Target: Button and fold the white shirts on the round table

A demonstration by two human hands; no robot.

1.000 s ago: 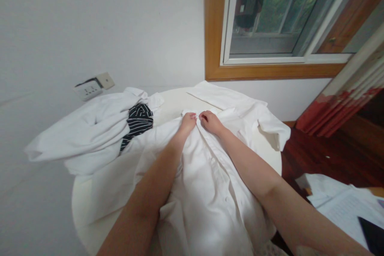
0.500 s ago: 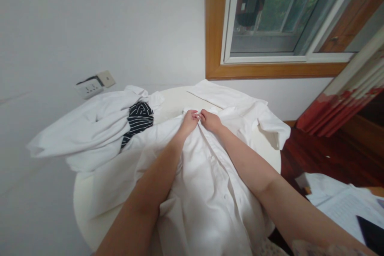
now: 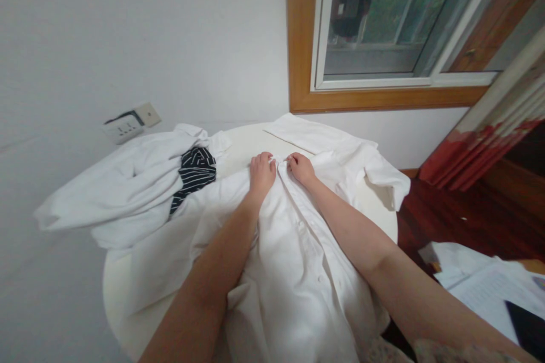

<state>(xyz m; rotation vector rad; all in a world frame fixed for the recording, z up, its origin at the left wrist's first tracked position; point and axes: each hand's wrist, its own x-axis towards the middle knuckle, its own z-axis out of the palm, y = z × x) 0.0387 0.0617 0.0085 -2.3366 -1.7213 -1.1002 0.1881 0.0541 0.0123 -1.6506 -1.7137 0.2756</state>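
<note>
Pinching white shirt [image 3: 293, 272] top edge btwn left hand [image 3: 261, 171] & right hand [image 3: 301, 168].

no readable text, papers [image 3: 489, 289] at right too blurred to read

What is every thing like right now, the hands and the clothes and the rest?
white shirt, spread front-up, rumpled.
left hand, fingers curled into the shirt near its collar.
right hand, pinching the same spot.
pile of white clothes, crumpled.
striped cloth, bunched in the pile.
table, mostly covered.
curtain, pulled aside.
</note>
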